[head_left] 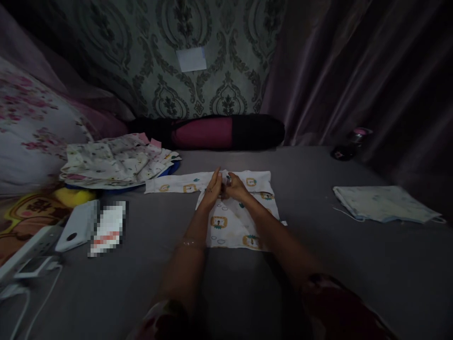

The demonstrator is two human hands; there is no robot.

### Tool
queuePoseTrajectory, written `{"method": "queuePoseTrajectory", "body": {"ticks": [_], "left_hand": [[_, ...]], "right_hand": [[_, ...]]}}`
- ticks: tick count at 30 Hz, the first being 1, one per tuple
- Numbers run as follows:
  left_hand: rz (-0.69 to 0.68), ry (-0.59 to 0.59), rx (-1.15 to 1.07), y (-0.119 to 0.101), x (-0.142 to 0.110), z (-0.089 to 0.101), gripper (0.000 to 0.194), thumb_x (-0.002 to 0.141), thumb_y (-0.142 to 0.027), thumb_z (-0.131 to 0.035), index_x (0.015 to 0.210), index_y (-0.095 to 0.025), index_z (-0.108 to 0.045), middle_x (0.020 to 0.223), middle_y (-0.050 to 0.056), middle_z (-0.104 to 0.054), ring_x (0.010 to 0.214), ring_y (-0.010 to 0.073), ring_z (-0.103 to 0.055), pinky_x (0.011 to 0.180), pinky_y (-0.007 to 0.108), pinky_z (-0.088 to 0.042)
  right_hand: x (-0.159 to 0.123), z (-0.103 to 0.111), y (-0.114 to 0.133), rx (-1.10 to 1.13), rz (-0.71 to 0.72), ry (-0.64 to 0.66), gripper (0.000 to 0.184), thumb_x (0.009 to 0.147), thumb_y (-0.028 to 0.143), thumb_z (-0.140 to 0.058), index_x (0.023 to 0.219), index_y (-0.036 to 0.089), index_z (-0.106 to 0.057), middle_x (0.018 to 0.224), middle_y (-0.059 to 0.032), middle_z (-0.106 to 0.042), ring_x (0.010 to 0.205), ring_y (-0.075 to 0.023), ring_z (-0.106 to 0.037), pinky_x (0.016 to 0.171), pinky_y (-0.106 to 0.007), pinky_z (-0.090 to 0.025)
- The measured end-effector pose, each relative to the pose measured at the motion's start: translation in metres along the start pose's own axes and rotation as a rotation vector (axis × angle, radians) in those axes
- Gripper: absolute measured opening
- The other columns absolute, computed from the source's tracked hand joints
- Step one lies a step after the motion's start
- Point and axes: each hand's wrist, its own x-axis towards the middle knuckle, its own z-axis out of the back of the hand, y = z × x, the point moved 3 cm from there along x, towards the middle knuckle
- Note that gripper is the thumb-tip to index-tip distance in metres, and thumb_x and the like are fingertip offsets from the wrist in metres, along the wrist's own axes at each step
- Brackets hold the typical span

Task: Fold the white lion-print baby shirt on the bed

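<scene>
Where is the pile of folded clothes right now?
In the head view, the pile of folded clothes is on the left, between the floral fabric and the white printed garment.

"How's your light?"
"Dim: your right corners near black, shadow on the sheet point(239, 288) between your forearms point(187, 264)."
"Flaws?"
"You've a coarsely pixelated patch point(108, 229) at left and stretched edges."

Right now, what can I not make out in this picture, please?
Head view:
Printed garment: partly hidden by the left hand and right hand.
White-and-red item: blurred into blocks.
Power strip: cut off by the picture's left edge.
Pale rectangle at top: any markings too small.
</scene>
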Motion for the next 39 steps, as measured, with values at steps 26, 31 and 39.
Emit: {"method": "queuePoseTrajectory", "body": {"ticks": [26, 31, 39], "left_hand": [[-0.02, -0.11, 0.176, 0.035, 0.013, 0.003, 0.04, 0.081, -0.022, -0.055, 0.119, -0.014, -0.064, 0.086, 0.006, -0.068, 0.061, 0.0138, -0.059, 0.062, 0.027, -0.051], [-0.163, -0.129, 0.24, 0.042, 0.015, 0.004, 0.033, 0.082, -0.023, -0.056, 0.113, -0.017, -0.066, 0.096, 0.007, -0.067, 0.08, 0.0184, -0.064, 0.075, 0.031, -0.054], [-0.225, -0.116, 0.32, 0.045, 0.014, 0.005, 0.033, 0.083, -0.021, -0.052, 0.114, -0.016, -0.066, 0.106, 0.01, -0.064, 0.091, 0.0205, -0.063, 0.085, 0.036, -0.052]], "right_hand": [[-0.021, 0.029, -0.032, -0.553, -0.215, 0.048, 0.066, 0.099, 0.055, -0.017, 0.155, 0.023, -0.024, 0.164, -0.0093, -0.005, 0.149, -0.0369, 0.003, 0.112, -0.068, 0.0], [-0.024, 0.022, -0.036, -0.559, -0.196, -0.016, 0.072, 0.098, 0.056, -0.015, 0.157, 0.015, -0.015, 0.164, -0.0137, -0.006, 0.149, -0.0373, -0.002, 0.113, -0.066, 0.003], [-0.021, 0.023, -0.057, -0.636, -0.164, -0.161, 0.075, 0.099, 0.052, -0.025, 0.151, -0.003, -0.025, 0.159, -0.0247, -0.019, 0.147, -0.0357, -0.014, 0.118, -0.052, -0.008]]}}
